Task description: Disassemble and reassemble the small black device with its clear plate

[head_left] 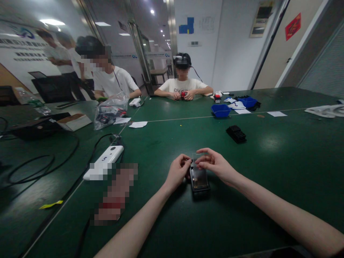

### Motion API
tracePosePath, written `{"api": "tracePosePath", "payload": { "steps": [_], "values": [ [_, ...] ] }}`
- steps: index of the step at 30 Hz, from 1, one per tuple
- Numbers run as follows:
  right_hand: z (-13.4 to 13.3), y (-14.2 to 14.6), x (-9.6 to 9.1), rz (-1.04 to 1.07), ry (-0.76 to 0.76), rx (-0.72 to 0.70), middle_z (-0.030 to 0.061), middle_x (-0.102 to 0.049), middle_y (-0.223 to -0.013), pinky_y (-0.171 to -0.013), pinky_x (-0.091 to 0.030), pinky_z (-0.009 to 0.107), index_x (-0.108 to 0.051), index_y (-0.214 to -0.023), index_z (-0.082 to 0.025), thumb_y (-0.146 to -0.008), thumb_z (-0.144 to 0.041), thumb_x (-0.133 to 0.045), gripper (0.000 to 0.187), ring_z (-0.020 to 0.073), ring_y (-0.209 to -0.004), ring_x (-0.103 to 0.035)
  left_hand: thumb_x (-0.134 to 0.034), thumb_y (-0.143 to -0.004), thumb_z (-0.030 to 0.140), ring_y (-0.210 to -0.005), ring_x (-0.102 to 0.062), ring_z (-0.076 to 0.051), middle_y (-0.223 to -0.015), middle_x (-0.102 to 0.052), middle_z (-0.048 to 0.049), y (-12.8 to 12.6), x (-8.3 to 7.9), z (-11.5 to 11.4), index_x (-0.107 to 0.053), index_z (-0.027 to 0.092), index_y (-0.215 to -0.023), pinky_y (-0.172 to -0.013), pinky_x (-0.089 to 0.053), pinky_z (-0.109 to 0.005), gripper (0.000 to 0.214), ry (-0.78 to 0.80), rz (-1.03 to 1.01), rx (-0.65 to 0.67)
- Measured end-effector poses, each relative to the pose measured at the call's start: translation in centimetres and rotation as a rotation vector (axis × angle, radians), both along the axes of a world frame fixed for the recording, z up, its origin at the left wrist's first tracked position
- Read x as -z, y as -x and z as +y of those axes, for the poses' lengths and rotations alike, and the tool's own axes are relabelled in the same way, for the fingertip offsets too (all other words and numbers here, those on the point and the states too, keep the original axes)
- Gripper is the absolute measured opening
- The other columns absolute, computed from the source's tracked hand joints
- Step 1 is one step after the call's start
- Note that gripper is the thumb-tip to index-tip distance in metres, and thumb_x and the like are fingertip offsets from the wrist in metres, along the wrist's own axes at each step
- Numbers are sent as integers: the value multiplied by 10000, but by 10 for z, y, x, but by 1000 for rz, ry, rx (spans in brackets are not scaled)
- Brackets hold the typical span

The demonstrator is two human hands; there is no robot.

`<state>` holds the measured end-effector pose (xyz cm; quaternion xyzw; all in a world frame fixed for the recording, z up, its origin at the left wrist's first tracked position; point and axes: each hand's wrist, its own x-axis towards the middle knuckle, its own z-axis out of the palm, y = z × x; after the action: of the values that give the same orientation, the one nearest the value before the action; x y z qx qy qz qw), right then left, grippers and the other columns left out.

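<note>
A small black rectangular case (200, 190) is on the green table in front of me, with a thin clear panel (199, 176) over its top. The far end of the panel reaches up between my hands. My left hand (178, 170) is closed at the left edge of the case, its thumb and index finger pinched near the panel's upper left side. Some of its fingers are hidden beside the case. My right hand (212, 163) is at the panel's upper right, fingers curved and apart. Whether its fingertips touch the panel I cannot tell.
A black ridged object (235, 134) lies beyond my right hand. Left are a white power bank-like device (104, 162), a blurred-out flat item (115, 195) and black cables (44, 161). Farther off are a blue tray (220, 111), a plastic bag (111, 111) and two seated people.
</note>
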<state>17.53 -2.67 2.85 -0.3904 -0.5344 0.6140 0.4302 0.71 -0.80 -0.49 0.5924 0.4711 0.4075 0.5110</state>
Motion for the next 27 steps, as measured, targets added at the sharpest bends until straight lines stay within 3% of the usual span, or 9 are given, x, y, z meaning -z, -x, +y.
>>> {"api": "tracePosePath", "payload": {
  "steps": [20, 23, 27],
  "values": [
    [-2, 1, 1, -66, -2, -49, 5, -651, -844, -782, -499, 327, -487, -1067, -193, -732, -172, -628, 364, 125, -764, -629, -566, -775, 381, -413, -489, -86, -570, -523, 48, 0, 1, 1, -525, 157, -790, -393, -406, -196, 228, -13, 18, 0],
    [-1, 0, 1, -152, -70, -71, 20, -643, -866, -752, -489, 319, -487, -1082, -185, -754, -173, -595, 345, 135, -780, -616, -561, -780, 388, -405, -493, -85, -571, -528, 48, 0, 1, 1, -524, 158, -791, -390, -405, -197, 233, -12, 20, 6],
    [1, -4, 2, -405, -286, -9, 50, -615, -960, -760, -465, 319, -530, -1079, -182, -763, -153, -569, 319, 154, -861, -575, -551, -786, 371, -397, -487, -79, -566, -514, 54, 0, 0, 1, -519, 156, -782, -385, -401, -190, 218, -14, 11, 8]
  ]
}}
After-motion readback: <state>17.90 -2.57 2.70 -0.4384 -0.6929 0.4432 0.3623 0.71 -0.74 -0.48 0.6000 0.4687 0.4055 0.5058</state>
